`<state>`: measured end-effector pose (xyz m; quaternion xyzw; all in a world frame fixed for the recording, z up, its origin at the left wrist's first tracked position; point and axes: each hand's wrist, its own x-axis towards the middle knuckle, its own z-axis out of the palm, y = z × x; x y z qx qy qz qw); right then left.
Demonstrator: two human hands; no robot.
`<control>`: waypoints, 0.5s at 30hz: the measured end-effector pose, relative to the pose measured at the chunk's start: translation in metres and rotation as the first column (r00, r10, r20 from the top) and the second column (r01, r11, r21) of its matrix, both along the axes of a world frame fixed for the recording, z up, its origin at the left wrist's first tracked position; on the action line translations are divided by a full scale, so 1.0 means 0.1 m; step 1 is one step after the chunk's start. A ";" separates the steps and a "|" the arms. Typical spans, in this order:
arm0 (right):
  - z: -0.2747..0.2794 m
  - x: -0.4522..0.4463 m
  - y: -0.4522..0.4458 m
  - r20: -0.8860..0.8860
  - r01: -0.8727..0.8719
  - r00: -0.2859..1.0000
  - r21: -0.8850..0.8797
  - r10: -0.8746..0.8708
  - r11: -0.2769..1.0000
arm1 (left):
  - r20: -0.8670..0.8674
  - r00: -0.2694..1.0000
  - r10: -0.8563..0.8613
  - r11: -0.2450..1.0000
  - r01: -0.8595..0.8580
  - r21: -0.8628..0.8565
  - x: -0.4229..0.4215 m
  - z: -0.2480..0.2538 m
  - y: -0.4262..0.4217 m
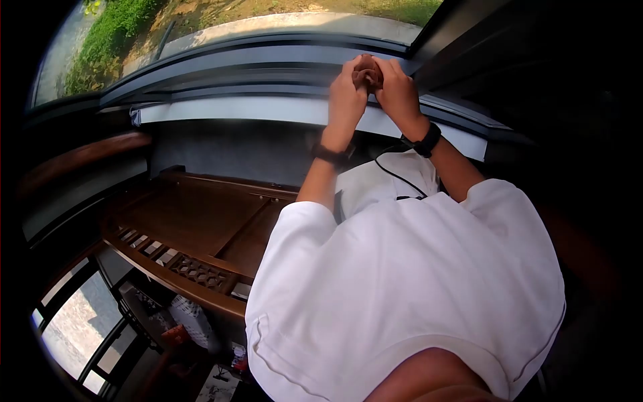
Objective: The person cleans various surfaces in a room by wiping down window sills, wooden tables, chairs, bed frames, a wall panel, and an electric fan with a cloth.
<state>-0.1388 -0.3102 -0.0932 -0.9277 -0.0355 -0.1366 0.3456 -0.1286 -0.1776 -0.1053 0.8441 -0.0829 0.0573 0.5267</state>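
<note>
Both hands are raised together at the window, wrapped around a bunched brown cloth (368,75). My left hand (347,94) grips the cloth from its left side, fingers curled round it. From the other side my right hand (397,90) holds it, with the fingers bent over its top. The cloth is crumpled, and part of it is hidden by the fingers. Behind and below the hands run the grey window frame (268,70) and a white sill (234,109). Each wrist wears a dark band.
A dark brown wooden bench or cabinet (194,208) with lattice trim stands at the left below the sill. A thin black cable (395,174) hangs near my waist. Under the bench, at lower left, lie several items. Greenery (120,33) and a path show outside.
</note>
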 end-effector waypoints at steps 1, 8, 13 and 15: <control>0.00 0.02 0.02 0.009 -0.029 1.000 0.005 0.029 1.000 | 0.010 0.999 0.045 0.999 -0.045 -0.003 -0.03 -0.01 0.00; -0.02 0.14 0.36 0.076 -0.294 0.953 -0.013 0.294 0.956 | -0.048 0.936 0.348 0.915 -0.351 -0.198 -0.26 -0.06 0.23; -0.07 -0.22 0.66 -0.067 -0.568 0.817 0.078 0.573 0.819 | -0.289 0.828 0.480 0.860 -0.509 -0.031 -0.95 -0.02 0.53; -0.28 -0.39 0.69 -0.083 -0.635 0.759 0.123 0.645 0.763 | -0.271 0.798 0.538 0.823 -0.567 -0.035 -1.28 -0.10 0.54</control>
